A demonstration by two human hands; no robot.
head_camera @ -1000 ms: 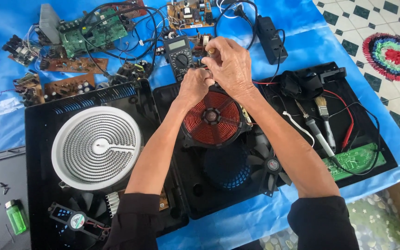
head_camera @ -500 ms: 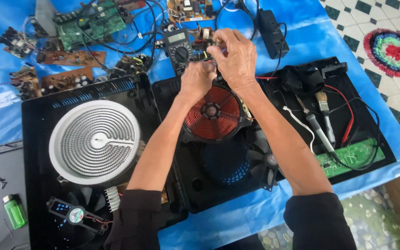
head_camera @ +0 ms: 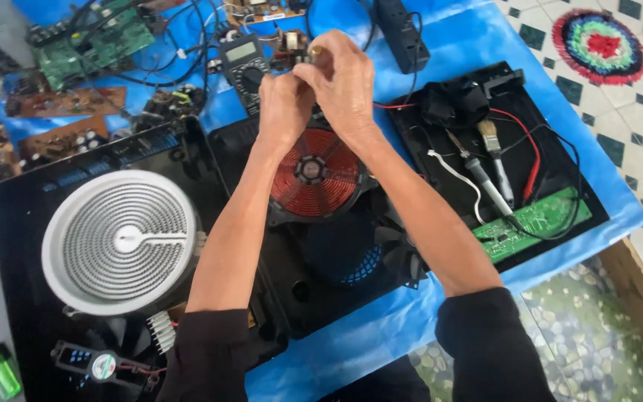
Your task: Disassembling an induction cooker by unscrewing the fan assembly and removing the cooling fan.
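Both hands stayed put over the last second, still bunched together at the far edge of the open cooktop; only the head camera shifted a bit. Left hand (head_camera: pixel 283 106) and right hand (head_camera: pixel 342 78) touch each other, fingers of both pinched on a small brass-coloured part (head_camera: pixel 314 52) held between them, just above the red copper induction coil (head_camera: pixel 315 173). Too small to tell what the part is. Right hand wraps over from the far side, left closes in from the near-left.

Multimeter (head_camera: pixel 244 62) lies just left of the hands on the blue sheet (head_camera: pixel 455 45). White radiant heating element (head_camera: pixel 122 240) sits in the black cooktop housing (head_camera: pixel 31 208), well left of the coil. Black fan (head_camera: pixel 351 253) is near side of the coil, between the forearms. Right half of the housing holds a paintbrush (head_camera: pixel 494 143), a soldering iron (head_camera: pixel 485 182) beside it, and a green circuit board (head_camera: pixel 541 222) at the near-right. More green boards (head_camera: pixel 91 45) far left. Green lighter (head_camera: pixel 0 371) at near-left corner.
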